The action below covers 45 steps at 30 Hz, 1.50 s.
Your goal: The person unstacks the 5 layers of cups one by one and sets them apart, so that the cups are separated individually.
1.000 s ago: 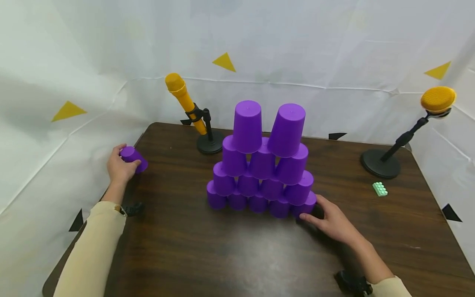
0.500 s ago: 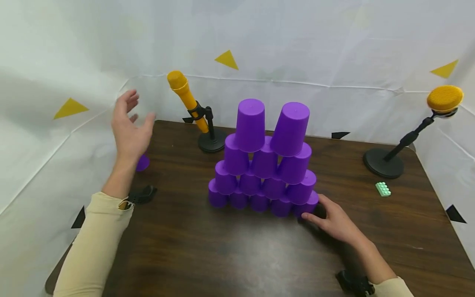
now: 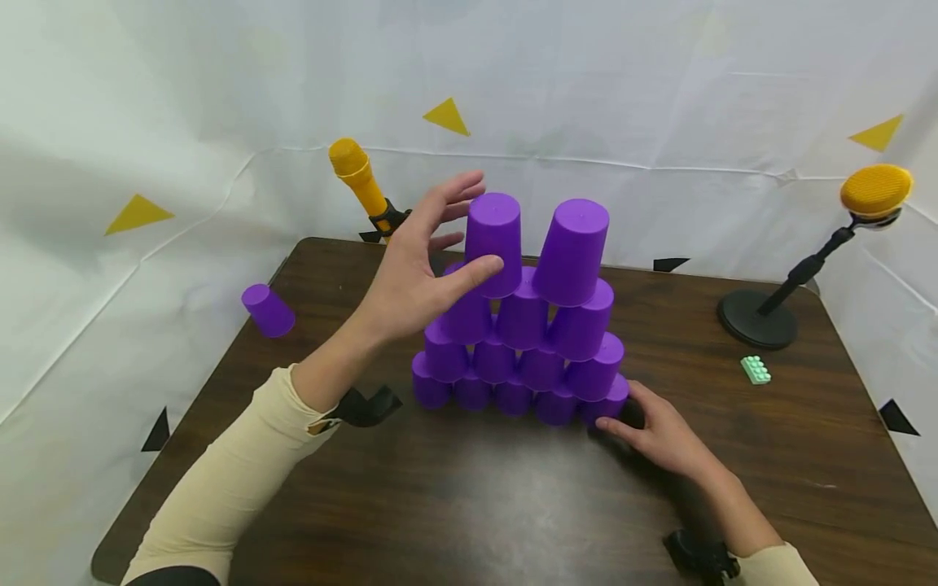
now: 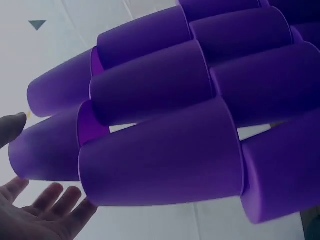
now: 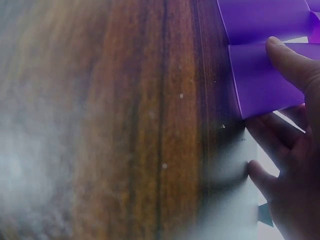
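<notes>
Purple cups stand upside down in a stepped wall, with two cups on the top row. My left hand is spread around the top-left cup, thumb in front and fingers to its left. In the left wrist view, gaps show between the thumb and that cup; whether the fingertips touch it is unclear. At the right end of the bottom row, my right hand holds the last cup. The right wrist view shows the thumb on that cup's side and fingers beyond it.
A single purple cup stands upside down near the brown table's left edge. Behind my left hand is a yellow microphone on a stand. Another yellow microphone stands at the right, near a green toy brick.
My left hand has let go of the lone cup at the left, risen and moved right to the top-left cup of the wall. My right hand has stayed in place.
</notes>
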Available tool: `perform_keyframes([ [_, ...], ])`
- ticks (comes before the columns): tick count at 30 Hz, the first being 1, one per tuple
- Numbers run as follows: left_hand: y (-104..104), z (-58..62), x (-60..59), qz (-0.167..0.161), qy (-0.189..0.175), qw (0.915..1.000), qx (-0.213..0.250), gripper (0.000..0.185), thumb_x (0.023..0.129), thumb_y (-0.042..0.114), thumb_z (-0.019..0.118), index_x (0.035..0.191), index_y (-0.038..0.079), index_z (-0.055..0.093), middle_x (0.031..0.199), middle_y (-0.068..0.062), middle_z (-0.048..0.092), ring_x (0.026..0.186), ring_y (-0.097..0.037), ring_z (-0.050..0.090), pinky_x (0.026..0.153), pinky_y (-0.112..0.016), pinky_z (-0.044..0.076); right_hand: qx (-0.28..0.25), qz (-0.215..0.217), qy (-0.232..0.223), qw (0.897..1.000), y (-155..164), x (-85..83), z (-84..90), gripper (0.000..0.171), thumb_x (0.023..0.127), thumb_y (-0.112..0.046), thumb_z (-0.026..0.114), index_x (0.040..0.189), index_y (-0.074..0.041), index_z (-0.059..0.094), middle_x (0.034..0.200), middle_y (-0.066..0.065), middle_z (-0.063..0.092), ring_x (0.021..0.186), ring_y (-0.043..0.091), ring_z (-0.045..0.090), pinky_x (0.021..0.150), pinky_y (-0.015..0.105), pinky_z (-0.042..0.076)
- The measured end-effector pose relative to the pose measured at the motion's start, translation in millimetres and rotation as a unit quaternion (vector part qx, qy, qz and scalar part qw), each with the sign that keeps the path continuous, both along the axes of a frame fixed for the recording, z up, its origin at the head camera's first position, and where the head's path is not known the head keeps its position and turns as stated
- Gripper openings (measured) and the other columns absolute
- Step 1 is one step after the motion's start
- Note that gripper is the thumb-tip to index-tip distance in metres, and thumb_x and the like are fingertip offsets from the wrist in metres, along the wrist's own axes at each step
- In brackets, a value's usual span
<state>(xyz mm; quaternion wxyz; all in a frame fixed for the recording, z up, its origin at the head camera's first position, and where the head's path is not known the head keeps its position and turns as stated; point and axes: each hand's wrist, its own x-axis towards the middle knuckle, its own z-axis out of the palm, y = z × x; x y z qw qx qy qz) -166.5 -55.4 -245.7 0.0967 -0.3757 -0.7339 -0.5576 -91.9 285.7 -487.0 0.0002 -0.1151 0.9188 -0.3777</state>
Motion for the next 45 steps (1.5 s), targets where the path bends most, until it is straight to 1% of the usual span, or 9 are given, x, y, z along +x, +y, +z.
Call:
perform_keyframes([
  [13,2.1,-6.4,0.6,0.017,0.022,0.9979,0.058,0.052,0.082,-0.006,0.074,0.13,-0.005,0.053,0.125,-0.016,0.059,0.107,-0.021,0.06,0.089,-0.043,0.053,-0.003,0.003,0.009,1.0,-4.4,0.9,-1.1,0.06,0.087,-0.033,0.075,0.138,-0.01,0.051,0.124,0.01,0.062,0.119,0.033,0.055,0.098,0.058,0.042],
  [20,-30.1,-22.4,-14.8,0.046,0.056,0.9908,0.115,0.053,0.082,-0.003,0.075,0.132,0.004,0.056,0.123,-0.008,0.062,0.104,-0.026,0.063,0.084,-0.041,0.055,-0.003,0.01,0.012,1.0,-5.5,-0.1,-1.2,0.058,0.087,-0.032,0.075,0.136,-0.01,0.052,0.121,0.01,0.063,0.118,0.033,0.056,0.097,0.057,0.043],
  [23,-53.3,-28.9,-17.4,0.083,0.06,0.9822,0.157,0.053,0.082,-0.004,0.075,0.131,0.004,0.057,0.124,-0.013,0.062,0.105,-0.031,0.062,0.083,-0.038,0.056,-0.005,0.01,0.011,1.0,-5.9,0.7,-0.5,0.058,0.088,-0.032,0.075,0.136,-0.009,0.052,0.121,0.011,0.062,0.118,0.033,0.056,0.097,0.057,0.043],
  [27,-84.4,-37.9,-15.5,0.188,0.026,0.9611,0.201,0.047,0.081,-0.003,0.074,0.126,0.003,0.061,0.125,-0.014,0.06,0.108,-0.031,0.059,0.084,-0.032,0.055,-0.001,0.006,0.011,1.0,-6.1,1.6,-0.1,0.059,0.087,-0.032,0.075,0.136,-0.009,0.052,0.122,0.01,0.062,0.118,0.033,0.056,0.097,0.057,0.043],
  [30,-111.2,-58.0,-24.3,0.277,0.0,0.9437,0.18,0.045,0.082,0.0,0.074,0.125,0.005,0.063,0.125,-0.011,0.06,0.108,-0.027,0.058,0.082,-0.027,0.055,0.0,0.004,0.008,1.0,-6.1,2.2,-0.1,0.059,0.088,-0.033,0.075,0.137,-0.009,0.052,0.123,0.011,0.062,0.118,0.033,0.056,0.097,0.057,0.042],
  [34,-148.1,-106.9,-51.6,0.366,-0.021,0.9241,0.108,0.045,0.082,0.008,0.078,0.124,0.01,0.064,0.121,-0.005,0.063,0.103,-0.02,0.059,0.08,-0.025,0.054,-0.001,0.006,0.007,1.0,-5.9,2.2,0.5,0.059,0.088,-0.033,0.075,0.136,-0.009,0.052,0.122,0.012,0.062,0.118,0.034,0.056,0.097,0.058,0.042],
  [40,-179.7,-178.6,-81.9,0.455,-0.03,0.8897,-0.012,0.043,0.078,0.01,0.083,0.117,0.007,0.066,0.115,-0.011,0.065,0.097,-0.022,0.062,0.081,-0.041,0.056,0.002,0.003,0.006,1.0,-5.5,1.4,0.1,0.058,0.087,-0.034,0.075,0.135,-0.009,0.053,0.121,0.011,0.063,0.117,0.033,0.056,0.097,0.057,0.043],
  [43,-186.5,-201.9,-88.5,0.49,-0.025,0.8692,-0.06,0.042,0.077,0.01,0.084,0.115,0.006,0.067,0.112,-0.015,0.065,0.098,-0.029,0.061,0.084,-0.047,0.053,0.001,0.004,0.001,1.0,-5.4,2.1,0.9,0.059,0.088,-0.036,0.074,0.135,-0.009,0.053,0.122,0.011,0.062,0.118,0.033,0.056,0.097,0.058,0.043],
  [45,-189.7,-213.1,-91.6,0.503,-0.026,0.8603,-0.082,0.042,0.076,0.011,0.084,0.115,0.006,0.067,0.111,-0.017,0.065,0.099,-0.032,0.06,0.087,-0.049,0.049,0.0,0.004,0.0,1.0,-4.9,2.5,0.4,0.059,0.088,-0.036,0.074,0.136,-0.009,0.053,0.122,0.011,0.062,0.117,0.033,0.056,0.097,0.057,0.043],
])
